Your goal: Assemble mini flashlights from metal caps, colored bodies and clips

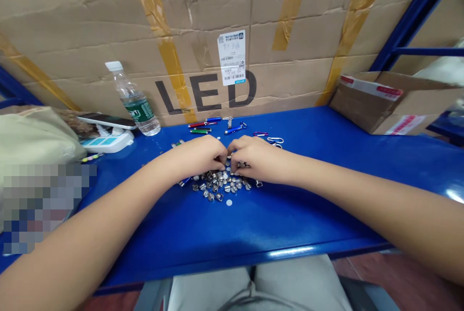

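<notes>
Silver metal parts [221,186], small and shiny, lie in a loose pile at the middle of the blue tabletop [326,195], directly in front of the person. 1 flat white disc [229,202] lies just clear of the pile on its near side.

Left hand [203,156]: palm down at the far-left edge of the pile, fingers curled under. Right hand [255,158]: palm down at the far-right edge, fingers curled the same way. The fingertips of the 2 hands meet over the far end of the pile, touching or nearly so. Cannot tell whether either hand pinches a part; the tips hide whatever is between them. Both forearms are bare and reach in from the near corners.

A blue tube [184,181] pokes out from under the left wrist, beside the pile.

Behind the hands: a scatter of thin coloured tubes [203,127], red, green and blue, and to their right a few wire clips [275,140].

Far left: a clear water bottle [136,103], upright with a white cap and green label, next to a white power strip [108,142] with a phone [107,121] lying above it. A beige bag [32,141] sits at the left edge.

Back: a large taped cardboard box [290,35] printed "LED", with a white shipping label [232,57]. Far right: a smaller open cardboard box [387,103] on the tabletop.
</notes>
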Tool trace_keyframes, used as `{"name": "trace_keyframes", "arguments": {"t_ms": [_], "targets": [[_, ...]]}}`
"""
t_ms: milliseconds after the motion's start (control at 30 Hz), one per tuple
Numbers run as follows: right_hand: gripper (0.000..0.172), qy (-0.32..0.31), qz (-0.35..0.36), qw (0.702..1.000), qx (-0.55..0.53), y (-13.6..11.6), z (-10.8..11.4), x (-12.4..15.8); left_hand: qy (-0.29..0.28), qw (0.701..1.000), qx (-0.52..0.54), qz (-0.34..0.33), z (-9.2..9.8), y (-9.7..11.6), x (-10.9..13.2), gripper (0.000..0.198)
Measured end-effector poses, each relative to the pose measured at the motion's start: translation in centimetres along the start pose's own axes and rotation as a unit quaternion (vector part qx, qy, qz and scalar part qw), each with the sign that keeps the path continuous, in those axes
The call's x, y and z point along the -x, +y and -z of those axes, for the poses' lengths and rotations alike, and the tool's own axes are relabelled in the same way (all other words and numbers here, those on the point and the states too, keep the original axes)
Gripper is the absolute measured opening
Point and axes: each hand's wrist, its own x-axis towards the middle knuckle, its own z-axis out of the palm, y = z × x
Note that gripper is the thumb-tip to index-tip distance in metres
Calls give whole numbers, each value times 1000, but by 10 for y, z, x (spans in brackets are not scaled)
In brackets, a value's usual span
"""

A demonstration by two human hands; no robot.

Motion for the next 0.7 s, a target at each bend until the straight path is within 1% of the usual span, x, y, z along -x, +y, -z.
{"name": "trace_keyframes", "arguments": {"t_ms": [100,200,367,567,700], "targets": [[15,-8,17,1000,11,-4,4,2,-1,1000,-14,14,1,1,-1,14],[12,-11,17,1000,-5,-7,8,4,-6,1000,-4,25,4,3,1,14],[12,-52,19,998,-26,-9,10,4,-36,998,48,-16,8,5,6,16],[14,-63,10,997,-39,-11,8,4,-48,997,56,-11,6,3,8,19],[14,-75,-1,997,-29,-14,7,3,-54,997,59,-17,6,3,8,21]]}}
